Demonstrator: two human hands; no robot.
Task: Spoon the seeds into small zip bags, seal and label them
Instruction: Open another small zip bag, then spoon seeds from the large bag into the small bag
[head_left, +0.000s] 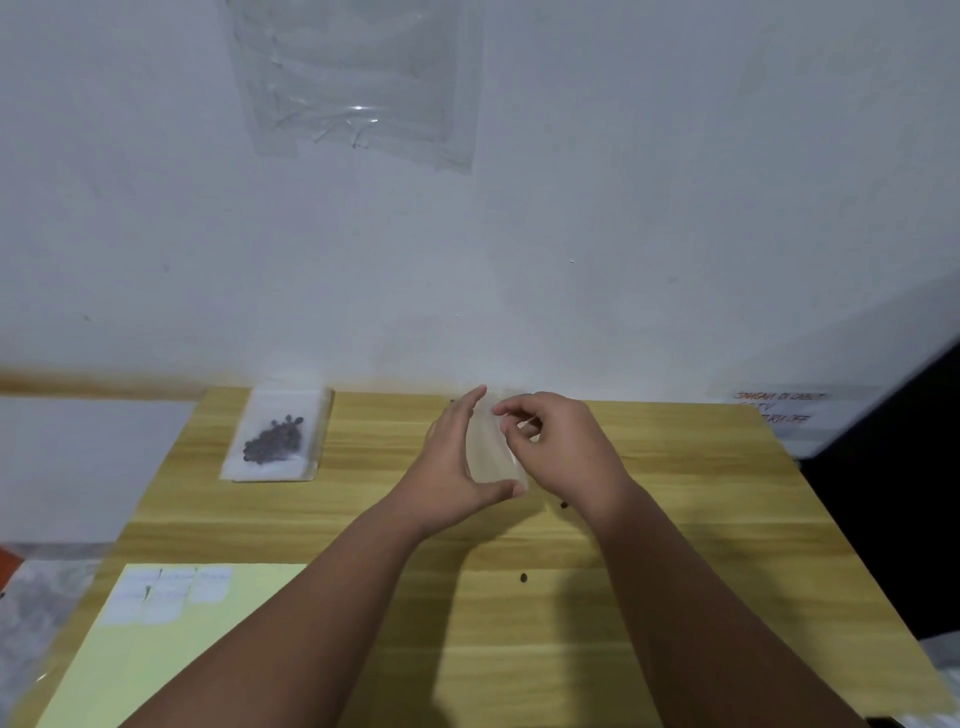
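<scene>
Left hand (457, 462) clasps a small clear plastic zip bag (493, 452), thumb under its lower edge and long fingers up its side, over the light wooden table (701, 545). Right hand (566, 447), against the bag's other side, pinches at the upper edge with curled fingertips. Blur makes it hard to say whether it is parting the mouth or pressing the zip.

The bag should be almost weightless, limp and slick, so it would likely buckle if squeezed mid-body. The stiffer zip strip along the top looks the surest place to grip.

Two loose dark seeds (523, 577) lie between the forearms, one just beside the right wrist. Well out past the left hand's outer side rests a flat clear packet of dark seeds (275, 436). Beside the left forearm lies a pale yellow sheet bearing small white labels (171, 623).
</scene>
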